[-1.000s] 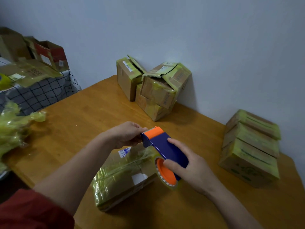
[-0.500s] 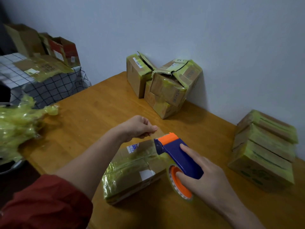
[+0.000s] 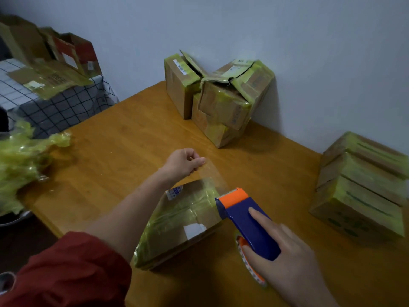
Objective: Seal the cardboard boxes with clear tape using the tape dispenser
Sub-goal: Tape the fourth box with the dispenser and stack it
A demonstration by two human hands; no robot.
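Box [image 3: 181,220] mid-table, tape pulled out over it, dispenser at its right edge.
My left hand [image 3: 183,161] pinches the free end of the clear tape [image 3: 212,173], thumb and fingers curled on it, held up past the box's far edge; the strip runs back to the orange head of the dispenser [image 3: 250,224]. My right hand [image 3: 287,258] grips the blue body, index finger laid straight along the top, thumb by the orange roll. Head sits at the box's far right corner, touching or just off, can't tell. Box lies flat on the wooden table [image 3: 124,147], already wrapped in yellowish tape, white labels on top. Other boxes: pile [image 3: 221,100] against the wall, stack [image 3: 363,187] of three at right. Crumpled yellow film [image 3: 20,160] at left.
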